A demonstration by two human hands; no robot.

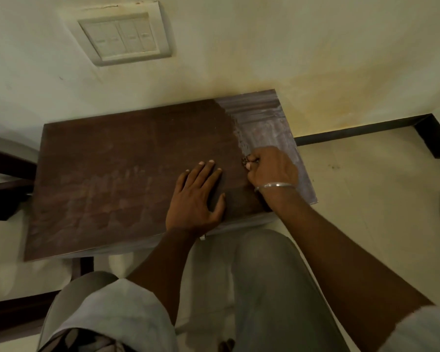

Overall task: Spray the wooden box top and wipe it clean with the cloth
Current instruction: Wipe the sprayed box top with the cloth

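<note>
Two hands sit on the wooden box top (pixel 127 174), which stands against the wall (pixel 239 47) just ahead of the person's knees (pixel 262 255). Its surface is dark brown and streaked, with a pale grey film over the right end. The left hand (pixel 196 196) lies flat, fingers spread. The right hand (pixel 272 168) curls tightly round a dark wad (pixel 246 161), too hidden to identify. The far edge meets the wall, and open floor (pixel 366 199) lies to the right.
</note>
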